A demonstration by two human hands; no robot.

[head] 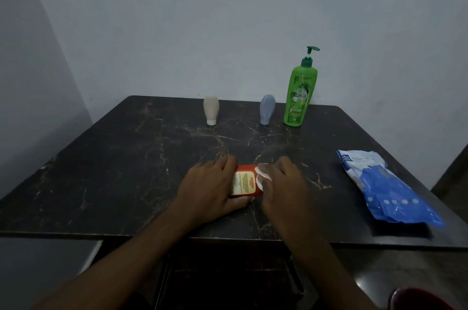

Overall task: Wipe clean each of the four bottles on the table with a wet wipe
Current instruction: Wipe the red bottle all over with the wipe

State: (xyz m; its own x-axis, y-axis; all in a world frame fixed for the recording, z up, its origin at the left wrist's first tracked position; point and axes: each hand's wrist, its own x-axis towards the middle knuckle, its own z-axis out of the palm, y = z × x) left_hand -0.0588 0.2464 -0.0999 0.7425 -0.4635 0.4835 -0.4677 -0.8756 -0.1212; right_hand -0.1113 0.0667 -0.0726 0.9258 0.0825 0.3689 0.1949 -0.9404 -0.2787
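Your left hand (pixel 207 185) and right hand (pixel 281 183) both rest on the red bottle (pixel 244 180), which lies on its side near the front edge of the dark marbled tabletop (pixel 126 157), its yellow label facing up. Your left fingers (pixel 225 162) curl over the bottle's left end and hold it down; your right fingers (pixel 268 170) are closed on a white wet wipe (pixel 262 176) and press it against the bottle's right end. Beyond the red bottle, toward the far edge, three more bottles stand apart from one another: a beige squeeze bottle (pixel 211 110) on its white cap to the far left, a grey-blue squeeze bottle (pixel 267 109) on its cap to the far right, and just right of that one a tall green Vatika pump bottle (pixel 300 91) upright near the wall. Well to the right of the red bottle, a blue and white pack of wipes (pixel 385 188) lies flat by the tabletop's right edge.
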